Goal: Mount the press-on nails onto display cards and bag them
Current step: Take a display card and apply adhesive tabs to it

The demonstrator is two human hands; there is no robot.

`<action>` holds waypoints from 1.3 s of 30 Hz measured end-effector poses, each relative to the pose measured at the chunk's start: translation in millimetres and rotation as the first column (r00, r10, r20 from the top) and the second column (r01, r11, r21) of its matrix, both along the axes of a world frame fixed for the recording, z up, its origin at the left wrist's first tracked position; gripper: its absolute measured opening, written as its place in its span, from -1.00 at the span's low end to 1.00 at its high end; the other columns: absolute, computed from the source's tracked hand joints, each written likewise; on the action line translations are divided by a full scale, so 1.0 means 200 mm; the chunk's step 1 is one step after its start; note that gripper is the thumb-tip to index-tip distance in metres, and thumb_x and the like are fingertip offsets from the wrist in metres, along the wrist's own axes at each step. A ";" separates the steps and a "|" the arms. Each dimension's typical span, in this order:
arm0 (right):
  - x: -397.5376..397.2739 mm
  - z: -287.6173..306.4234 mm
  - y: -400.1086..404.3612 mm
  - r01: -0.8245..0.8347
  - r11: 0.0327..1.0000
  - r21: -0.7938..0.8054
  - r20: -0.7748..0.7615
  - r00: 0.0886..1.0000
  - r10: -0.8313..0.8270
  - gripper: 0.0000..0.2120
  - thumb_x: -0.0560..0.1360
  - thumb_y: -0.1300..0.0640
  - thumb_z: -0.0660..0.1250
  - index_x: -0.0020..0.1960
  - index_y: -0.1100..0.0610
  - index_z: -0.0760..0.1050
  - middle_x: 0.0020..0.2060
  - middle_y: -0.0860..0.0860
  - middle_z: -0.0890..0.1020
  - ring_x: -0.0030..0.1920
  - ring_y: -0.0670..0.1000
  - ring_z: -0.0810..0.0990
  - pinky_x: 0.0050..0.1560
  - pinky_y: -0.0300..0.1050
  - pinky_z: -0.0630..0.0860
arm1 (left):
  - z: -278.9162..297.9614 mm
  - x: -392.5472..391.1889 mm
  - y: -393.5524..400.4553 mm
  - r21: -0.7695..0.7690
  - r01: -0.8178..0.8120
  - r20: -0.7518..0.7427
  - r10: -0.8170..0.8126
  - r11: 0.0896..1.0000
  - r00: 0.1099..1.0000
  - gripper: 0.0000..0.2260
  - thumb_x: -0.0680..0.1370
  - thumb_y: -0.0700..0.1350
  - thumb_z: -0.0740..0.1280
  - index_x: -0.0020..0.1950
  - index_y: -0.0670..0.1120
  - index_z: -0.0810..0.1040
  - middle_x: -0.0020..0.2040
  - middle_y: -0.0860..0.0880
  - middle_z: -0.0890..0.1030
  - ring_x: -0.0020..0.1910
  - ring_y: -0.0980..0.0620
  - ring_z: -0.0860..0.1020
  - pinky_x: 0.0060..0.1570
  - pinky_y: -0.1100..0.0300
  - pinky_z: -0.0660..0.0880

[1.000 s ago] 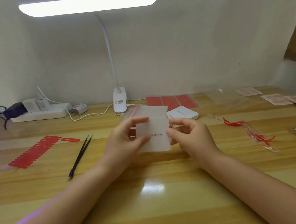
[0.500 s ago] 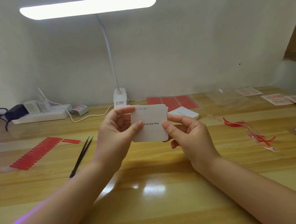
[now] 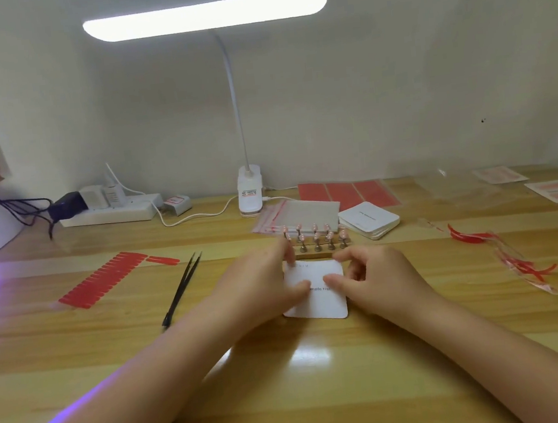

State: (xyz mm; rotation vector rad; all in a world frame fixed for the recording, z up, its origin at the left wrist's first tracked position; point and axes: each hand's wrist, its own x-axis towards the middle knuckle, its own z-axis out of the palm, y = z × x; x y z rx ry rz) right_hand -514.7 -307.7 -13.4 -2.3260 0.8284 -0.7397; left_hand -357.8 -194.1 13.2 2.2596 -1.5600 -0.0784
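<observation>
The wooden bench stretches wide under the lit desk lamp, whose clip base stands at the back against the wall. At the far left a power strip carries plugs and cables. My left hand and my right hand meet at the middle of the bench over a white display card that lies flat on the wood; my left thumb and right thumb press on its printed face, while the other fingers curl at its left and right edges, so both hands hold the card between them. Just behind the card stands a row of small stands with pink press-on nails on top, some blurred by my fingers. Behind those lies a pile of clear zip bags with red strips, and just to its right a stack of white cards. A sheet of red adhesive tabs lies to the left, with black tweezers between it and my left hand. Peeled red-and-clear backing strips lie scattered well off to the right.
</observation>
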 end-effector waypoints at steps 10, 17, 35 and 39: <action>0.00 0.00 0.00 -0.064 0.987 -0.147 -0.179 0.983 0.037 -0.87 0.52 -0.02 0.35 0.00 -0.04 0.64 -0.30 -0.17 0.52 -0.25 -0.17 0.45 -0.24 -0.24 0.37 | 0.24 0.41 0.11 0.128 -0.468 0.263 0.425 0.875 0.866 -0.66 0.47 0.18 0.39 0.02 -0.07 0.59 -0.10 0.00 0.62 -0.10 0.01 0.57 -0.20 0.16 0.47; -0.01 -0.01 0.02 -0.035 0.976 -0.216 -0.140 0.990 0.004 -0.85 0.52 0.02 0.33 -0.09 0.04 0.65 -0.26 -0.13 0.55 -0.22 -0.13 0.49 -0.19 -0.22 0.41 | 0.12 0.84 0.39 0.461 -0.609 0.004 0.685 0.646 0.729 -0.36 0.29 0.37 0.44 0.02 -0.16 0.49 -0.11 -0.12 0.59 -0.22 -0.06 0.57 -0.32 0.16 0.47; 0.00 -0.01 0.03 -0.053 0.972 -0.230 -0.139 0.990 0.022 -0.85 0.54 0.05 0.30 -0.12 0.06 0.61 -0.29 -0.13 0.49 -0.24 -0.13 0.47 -0.24 -0.24 0.39 | 0.13 0.87 0.38 0.228 -0.667 0.002 0.684 0.709 0.729 -0.59 0.41 0.13 0.48 -0.11 -0.25 0.64 -0.20 -0.21 0.63 -0.20 -0.17 0.60 -0.34 0.14 0.44; -0.01 -0.01 0.03 -0.053 0.972 -0.227 -0.135 0.991 0.022 -0.85 0.53 0.06 0.30 -0.14 0.06 0.60 -0.31 -0.14 0.48 -0.24 -0.12 0.47 -0.25 -0.25 0.38 | 0.17 0.88 0.36 0.123 -0.655 0.043 0.655 0.746 0.754 -0.65 0.46 0.03 0.46 -0.28 -0.27 0.62 -0.31 -0.17 0.60 -0.25 -0.15 0.56 -0.30 0.11 0.38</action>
